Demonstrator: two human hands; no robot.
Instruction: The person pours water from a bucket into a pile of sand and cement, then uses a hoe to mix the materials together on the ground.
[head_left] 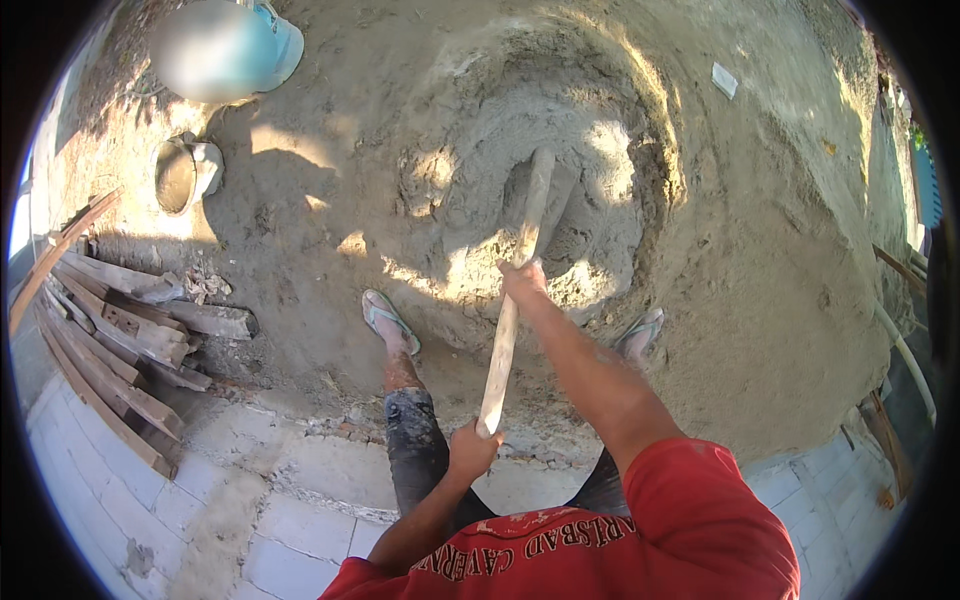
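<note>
Both my hands are closed around the pale wooden handle of a hoe [507, 335]. My left hand [472, 452] grips the handle's near end, close to my legs. Farther along, around the middle of the handle, is my right hand [523, 280]. The hoe's far end rests in a round heap of wet grey mortar [600, 235], with its blade coated grey and partly buried. Around the mix runs a raised, ring-shaped bank [665, 165] of the same grey material. My feet in flip-flops stand apart at the near side of the heap.
A pile of wooden beams [140, 330] lies at the left. Beyond it are a small bucket [177, 178] with grey contents and a light-blue bucket [285, 50], beside a blurred patch. White tiles [300, 525] border the near side. A white scrap [724, 80] lies at the far right.
</note>
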